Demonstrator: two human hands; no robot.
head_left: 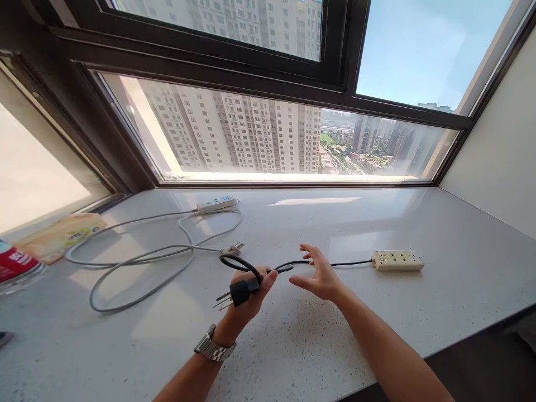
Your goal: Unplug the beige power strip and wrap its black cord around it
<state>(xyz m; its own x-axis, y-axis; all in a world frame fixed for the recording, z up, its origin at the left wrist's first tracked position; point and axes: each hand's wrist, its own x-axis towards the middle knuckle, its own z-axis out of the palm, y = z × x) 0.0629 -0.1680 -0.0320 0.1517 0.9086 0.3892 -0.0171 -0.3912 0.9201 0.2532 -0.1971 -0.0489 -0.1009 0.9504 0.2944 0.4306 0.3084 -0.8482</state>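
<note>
My left hand is closed around a black power cord, which loops above the fingers. The cord's black plug sticks out to the left of that hand, its metal prongs pointing left. My right hand is beside the cord, fingers and thumb spread, holding nothing. From the left hand the cord passes behind the right hand to a cream power strip lying on the white speckled counter. What part of the cord lies inside the left palm is hidden.
A second power strip, white, lies near the window, its grey cord in wide loops and its plug close to my left hand. A tissue pack and a red-labelled bottle are at far left. The counter's front edge runs along the lower right.
</note>
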